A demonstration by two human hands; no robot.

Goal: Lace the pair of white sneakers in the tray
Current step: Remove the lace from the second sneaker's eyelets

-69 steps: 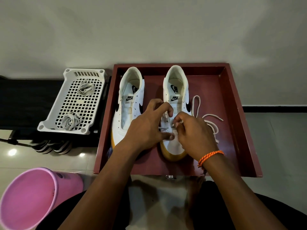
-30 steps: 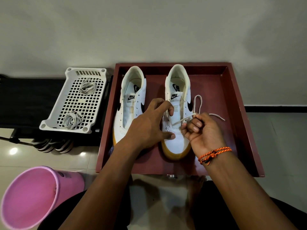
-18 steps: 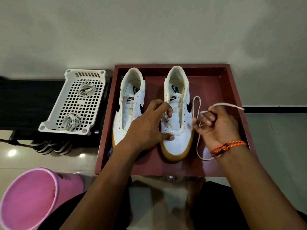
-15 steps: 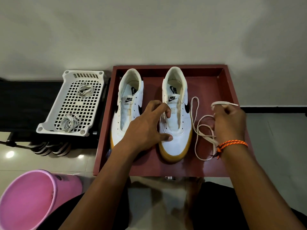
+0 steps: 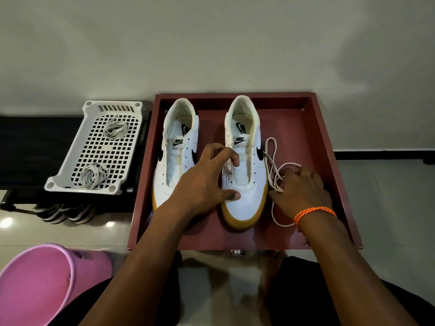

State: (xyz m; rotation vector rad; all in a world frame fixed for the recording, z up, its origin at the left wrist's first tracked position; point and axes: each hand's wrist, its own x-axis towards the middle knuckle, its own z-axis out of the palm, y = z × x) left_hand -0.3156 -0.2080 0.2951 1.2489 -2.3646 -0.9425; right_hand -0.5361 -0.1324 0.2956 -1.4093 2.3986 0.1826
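Note:
Two white sneakers with tan soles stand side by side in a dark red tray [image 5: 326, 147], toes toward me. The left sneaker [image 5: 179, 158] has no lace in it. My left hand [image 5: 202, 182] grips the right sneaker [image 5: 246, 203], forefinger hooked over its left eyelet row and thumb on the toe cap. No lace shows in this shoe's eyelets. A loose white lace [image 5: 270, 147] lies in loops on the tray floor just right of that shoe. My right hand [image 5: 303, 191] is down on these loops, fingers curled over the lace; the fingertips are hidden.
A white perforated basket [image 5: 113, 105] left of the tray holds two coiled lace bundles [image 5: 115, 129] and sits on a black bench [image 5: 28, 142]. Striped sandals [image 5: 66, 212] lie beneath it. A pink bucket [image 5: 40, 285] stands at bottom left. A wall rises behind the tray.
My right hand drew the lace out of the right sneaker's lower eyelets, carried it rightward, then lowered it onto the tray floor. My left hand kept its grip on the shoe.

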